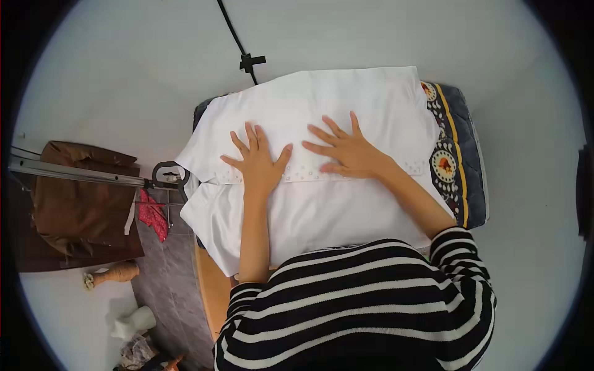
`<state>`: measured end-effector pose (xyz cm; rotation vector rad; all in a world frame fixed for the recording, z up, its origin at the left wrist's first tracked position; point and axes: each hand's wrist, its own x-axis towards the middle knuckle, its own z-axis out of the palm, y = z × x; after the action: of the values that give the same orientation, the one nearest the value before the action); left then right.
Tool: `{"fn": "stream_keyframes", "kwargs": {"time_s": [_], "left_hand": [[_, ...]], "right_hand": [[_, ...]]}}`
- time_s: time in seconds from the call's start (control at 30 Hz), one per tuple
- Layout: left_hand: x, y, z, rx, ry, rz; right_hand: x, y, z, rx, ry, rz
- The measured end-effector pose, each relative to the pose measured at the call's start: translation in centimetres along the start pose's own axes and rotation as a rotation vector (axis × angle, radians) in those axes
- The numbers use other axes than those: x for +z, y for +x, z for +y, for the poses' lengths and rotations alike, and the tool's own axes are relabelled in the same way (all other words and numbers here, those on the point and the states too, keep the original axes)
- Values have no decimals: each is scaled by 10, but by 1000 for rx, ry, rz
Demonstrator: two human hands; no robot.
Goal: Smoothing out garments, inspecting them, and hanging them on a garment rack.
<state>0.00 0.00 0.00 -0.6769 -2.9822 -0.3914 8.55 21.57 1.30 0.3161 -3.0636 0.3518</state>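
A white satiny garment [365,93] lies spread over a padded, dark patterned cover [473,154]. A row of small shiny beads or studs [304,174] runs across its middle along an overlapping edge. My left hand [258,161] rests flat on the cloth just left of centre, fingers spread and pointing away from me. To its right, my right hand [346,151] also lies on the fabric with fingers apart, angled to the left. Neither hand grips anything. The cover's right end, with round flower motifs and a yellow stripe, shows past the cloth.
Brown clothing [83,198] hangs at the left by a metal rail [80,170]. A black-framed object [167,175] stands near the garment's left edge. Behind the garment rises a thin black pole [232,28] with a clamp. A red patterned cloth [153,215] hangs lower left, above grey flooring [167,272].
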Motion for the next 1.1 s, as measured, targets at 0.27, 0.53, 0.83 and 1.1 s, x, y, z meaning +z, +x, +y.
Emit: {"fn": "stream_keyframes", "kwargs": {"time_s": [0.27,0.53,0.83,1.1], "left_hand": [[-8,0,6,-31,-40,27],[7,-12,-1,-42,-46,12],[8,-8,-3,-3,-34,74],[-39,-43,-1,319,-272,285]], "right_hand": [[-32,-49,175,762,-431,161],[-2,-61,52,107,-3,-54],[-6,-115,171,821,-232,75],[-23,-96,104,636,-288,72]]}}
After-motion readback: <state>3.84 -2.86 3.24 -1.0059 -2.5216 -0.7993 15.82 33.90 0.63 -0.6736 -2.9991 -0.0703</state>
